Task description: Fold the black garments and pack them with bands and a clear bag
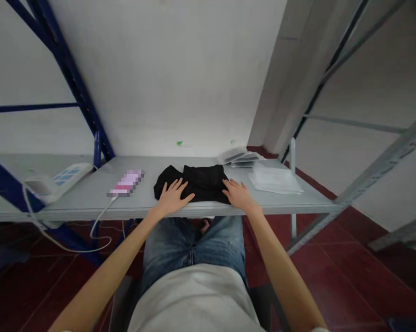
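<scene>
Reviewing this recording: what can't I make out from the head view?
- Head view: black cloth beneath the left hand and right hand, covered by them.
- Head view: screen of the phone-like device, masked by pixelation.
- Head view: lower white packets, hidden by the top one.
- Head view: left forearm, cut off by the bottom edge.

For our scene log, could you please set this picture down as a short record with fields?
left hand: fingers spread, resting on the black cloth's left part
right hand: fingers on its right edge
black cloth: lying on the grey shelf
left of cloth: pixelated device with a white cable
right of cloth: white flat stack, clear packets behind it
</scene>
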Motion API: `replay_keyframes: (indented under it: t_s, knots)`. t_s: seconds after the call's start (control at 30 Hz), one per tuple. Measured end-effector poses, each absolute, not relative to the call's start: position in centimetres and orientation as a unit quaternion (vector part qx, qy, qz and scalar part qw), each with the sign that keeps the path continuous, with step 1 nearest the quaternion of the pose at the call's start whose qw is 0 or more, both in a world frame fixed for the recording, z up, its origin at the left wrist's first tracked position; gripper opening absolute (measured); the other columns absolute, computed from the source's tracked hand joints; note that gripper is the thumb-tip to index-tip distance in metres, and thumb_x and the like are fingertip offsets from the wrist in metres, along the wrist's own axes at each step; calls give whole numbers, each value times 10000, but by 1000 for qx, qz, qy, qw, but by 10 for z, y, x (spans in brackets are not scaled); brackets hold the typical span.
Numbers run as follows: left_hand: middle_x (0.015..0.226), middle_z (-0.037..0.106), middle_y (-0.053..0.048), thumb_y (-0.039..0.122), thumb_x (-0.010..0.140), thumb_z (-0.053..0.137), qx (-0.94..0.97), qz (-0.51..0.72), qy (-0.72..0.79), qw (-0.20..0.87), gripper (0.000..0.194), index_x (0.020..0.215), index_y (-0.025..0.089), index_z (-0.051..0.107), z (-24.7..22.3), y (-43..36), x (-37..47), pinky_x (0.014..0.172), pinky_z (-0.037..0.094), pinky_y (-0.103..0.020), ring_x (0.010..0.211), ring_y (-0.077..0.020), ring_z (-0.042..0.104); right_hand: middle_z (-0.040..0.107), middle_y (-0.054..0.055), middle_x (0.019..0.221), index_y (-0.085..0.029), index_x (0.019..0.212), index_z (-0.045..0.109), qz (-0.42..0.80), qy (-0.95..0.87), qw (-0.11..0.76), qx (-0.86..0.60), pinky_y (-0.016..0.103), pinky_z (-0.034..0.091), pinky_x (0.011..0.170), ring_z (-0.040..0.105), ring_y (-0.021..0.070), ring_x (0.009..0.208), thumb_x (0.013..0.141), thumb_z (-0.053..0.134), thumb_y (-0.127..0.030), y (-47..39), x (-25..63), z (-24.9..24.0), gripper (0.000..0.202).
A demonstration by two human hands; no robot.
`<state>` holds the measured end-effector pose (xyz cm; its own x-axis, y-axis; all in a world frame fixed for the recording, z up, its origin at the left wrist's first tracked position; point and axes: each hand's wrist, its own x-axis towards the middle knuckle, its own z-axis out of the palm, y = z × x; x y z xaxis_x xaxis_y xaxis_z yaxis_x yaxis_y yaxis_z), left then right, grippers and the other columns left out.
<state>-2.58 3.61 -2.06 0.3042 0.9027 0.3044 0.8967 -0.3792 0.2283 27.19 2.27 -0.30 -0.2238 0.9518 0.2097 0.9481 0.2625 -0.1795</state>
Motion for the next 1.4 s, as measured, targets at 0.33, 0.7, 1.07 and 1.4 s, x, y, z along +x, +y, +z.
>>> replay_keyframes:
  t_s: [0.33,0.7,1.07,1.4]
  knots:
    - [1360,637,-119,448,914,709,848,315,426,-32,481,1342,245,627,16,40,29,1123,457,-495,1298,-324,559,650,109,1439,-190,1442,618,25,-786,267,-557,393,405,1186,583,252,1340,1053,485,-275,23,253,13,419]
    - [1101,707,-110,371,1021,521,798,371,476,-15,213,1091,217,651,32,55,48,904,551,-408,1057,-286,676,686,135,1373,-164,1510,520,68,-737,361,-567,407,475,1122,637,261,1269,1029,502,-267,33,250,8,492]
    - [1299,614,-145,491,884,685,710,377,593,-50,502,1308,249,570,25,36,-37,987,540,-494,1251,-370,590,745,153,1251,-166,1462,549,31,-693,259,-672,431,481,1054,687,310,1180,1072,473,-395,35,239,11,459]
    - [1167,695,-139,392,954,553,751,321,576,-19,264,1130,222,651,17,68,-41,1028,516,-495,1152,-332,650,737,189,1253,-166,1354,619,33,-661,219,-717,624,352,1153,614,381,1290,994,616,-420,60,207,17,441]
